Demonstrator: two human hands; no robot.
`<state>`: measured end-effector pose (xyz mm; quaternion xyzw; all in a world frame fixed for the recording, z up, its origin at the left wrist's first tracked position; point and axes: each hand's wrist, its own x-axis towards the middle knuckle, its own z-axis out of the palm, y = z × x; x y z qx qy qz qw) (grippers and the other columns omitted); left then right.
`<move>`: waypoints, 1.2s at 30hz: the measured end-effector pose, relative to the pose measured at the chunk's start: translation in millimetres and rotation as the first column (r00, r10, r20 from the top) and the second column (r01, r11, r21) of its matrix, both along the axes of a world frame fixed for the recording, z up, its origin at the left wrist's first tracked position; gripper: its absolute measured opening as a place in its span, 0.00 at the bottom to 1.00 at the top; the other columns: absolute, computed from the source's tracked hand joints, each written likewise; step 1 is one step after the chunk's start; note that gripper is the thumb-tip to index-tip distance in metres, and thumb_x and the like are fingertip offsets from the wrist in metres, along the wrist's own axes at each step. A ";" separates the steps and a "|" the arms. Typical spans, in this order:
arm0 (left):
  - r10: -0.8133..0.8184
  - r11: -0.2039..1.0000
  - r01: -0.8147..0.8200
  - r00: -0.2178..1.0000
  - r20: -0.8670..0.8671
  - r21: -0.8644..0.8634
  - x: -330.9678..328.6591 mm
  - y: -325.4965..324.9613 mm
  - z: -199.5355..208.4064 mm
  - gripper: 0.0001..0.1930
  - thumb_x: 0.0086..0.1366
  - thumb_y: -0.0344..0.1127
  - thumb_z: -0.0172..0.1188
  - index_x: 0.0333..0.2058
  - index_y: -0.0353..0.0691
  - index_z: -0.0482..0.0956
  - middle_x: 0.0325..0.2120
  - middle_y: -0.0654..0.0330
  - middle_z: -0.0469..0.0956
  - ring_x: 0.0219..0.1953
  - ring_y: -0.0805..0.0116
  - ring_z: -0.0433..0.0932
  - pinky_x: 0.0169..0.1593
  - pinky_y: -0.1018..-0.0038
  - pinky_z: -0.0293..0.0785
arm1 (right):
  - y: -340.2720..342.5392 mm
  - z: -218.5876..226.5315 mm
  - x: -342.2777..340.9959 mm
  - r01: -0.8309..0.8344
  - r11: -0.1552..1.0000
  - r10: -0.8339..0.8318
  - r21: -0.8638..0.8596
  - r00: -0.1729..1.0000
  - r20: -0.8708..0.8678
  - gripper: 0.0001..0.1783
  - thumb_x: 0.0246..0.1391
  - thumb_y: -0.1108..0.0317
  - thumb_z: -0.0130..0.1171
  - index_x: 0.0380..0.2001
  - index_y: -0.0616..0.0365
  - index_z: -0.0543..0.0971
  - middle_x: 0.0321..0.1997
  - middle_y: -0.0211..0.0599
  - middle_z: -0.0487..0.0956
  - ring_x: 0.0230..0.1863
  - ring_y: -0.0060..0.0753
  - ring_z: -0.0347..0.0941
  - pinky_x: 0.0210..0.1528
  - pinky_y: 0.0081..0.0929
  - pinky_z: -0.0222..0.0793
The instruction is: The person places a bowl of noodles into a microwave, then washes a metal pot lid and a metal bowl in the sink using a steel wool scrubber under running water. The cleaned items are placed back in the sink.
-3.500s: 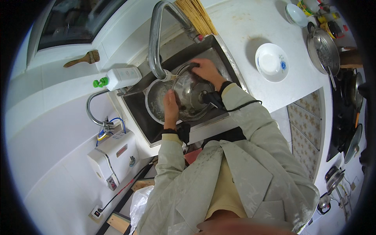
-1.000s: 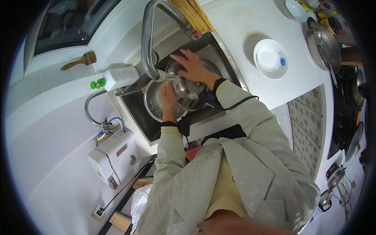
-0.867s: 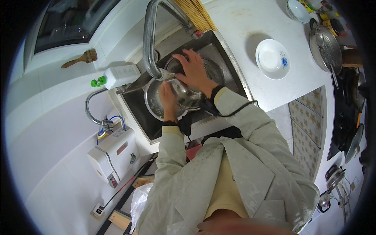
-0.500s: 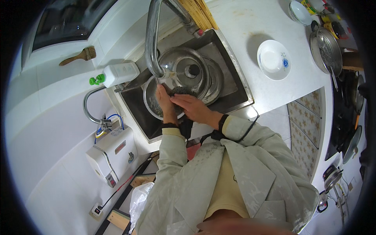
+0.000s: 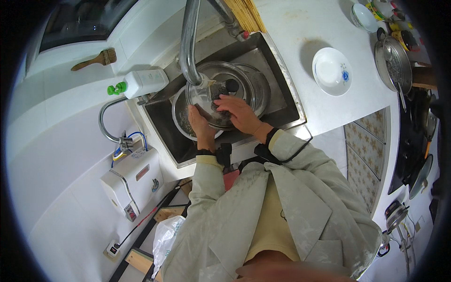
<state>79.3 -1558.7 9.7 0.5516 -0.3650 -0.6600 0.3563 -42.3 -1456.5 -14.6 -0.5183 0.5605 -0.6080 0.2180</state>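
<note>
Left hand (image 5: 200, 124) grips the near-left rim of the lid (image 5: 200, 98), in the sink (image 5: 162, 129) below the tap (image 5: 189, 56), apparently steadying it; right hand's (image 5: 238, 113) fingers clasp a dark scrubber (image 5: 218, 90) against it.

The scrubber (image 5: 218, 90) looks rough, the faucet (image 5: 189, 47) glossy metal.

Dark window (image 5: 84, 23), white wall (image 5: 66, 192), patterned panels (image 5: 361, 162)

Left hand (image 5: 201, 124): fingers hidden under the lid (image 5: 200, 100). Right hand (image 5: 238, 113) covers part of a dark pad (image 5: 218, 89); kind unclear. Lid hides most of the basin (image 5: 180, 116) at left. Tap (image 5: 190, 44), wooden sticks (image 5: 246, 15) cut off at far edge. Jars (image 5: 402, 40) far right too small to identify.
</note>
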 end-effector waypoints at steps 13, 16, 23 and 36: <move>0.109 0.987 -0.116 0.992 -0.067 -0.109 31.2 -14.0 -24.5 0.18 0.72 0.50 0.44 0.40 0.40 0.72 0.34 0.68 0.72 0.35 0.76 0.69 0.40 0.77 0.67 | 27.8 -30.8 -29.3 -0.038 0.969 -0.170 0.244 0.614 0.771 0.23 0.44 0.86 0.45 0.44 0.56 0.74 0.49 0.35 0.75 0.54 0.37 0.69 0.57 0.34 0.65; -0.013 0.997 0.020 0.997 0.080 -0.078 30.4 -12.9 -36.1 0.15 0.71 0.48 0.45 0.33 0.44 0.71 0.26 0.72 0.67 0.28 0.80 0.64 0.31 0.79 0.61 | 31.1 -36.9 -44.4 -0.010 1.000 0.006 -0.006 0.004 1.000 0.24 0.57 0.80 0.43 0.56 0.52 0.68 0.54 0.37 0.72 0.54 0.34 0.69 0.57 0.33 0.67; -0.035 0.961 0.071 0.990 -0.139 0.265 19.3 -0.6 -89.5 0.12 0.70 0.43 0.44 0.39 0.41 0.70 0.36 0.62 0.72 0.39 0.66 0.73 0.42 0.68 0.70 | 37.9 -28.8 -66.7 -0.060 0.973 0.205 -0.222 -0.209 0.956 0.26 0.60 0.65 0.45 0.62 0.46 0.62 0.59 0.41 0.69 0.61 0.45 0.65 0.61 0.50 0.61; -0.194 0.842 0.165 0.981 0.002 0.514 64.9 -7.3 -175.3 0.18 0.66 0.34 0.47 0.53 0.36 0.63 0.48 0.51 0.70 0.49 0.55 0.72 0.47 0.58 0.73 | 46.4 13.8 -100.5 -0.187 0.981 -0.070 0.058 -0.058 0.996 0.27 0.59 0.63 0.44 0.61 0.55 0.63 0.61 0.46 0.68 0.61 0.49 0.65 0.61 0.57 0.61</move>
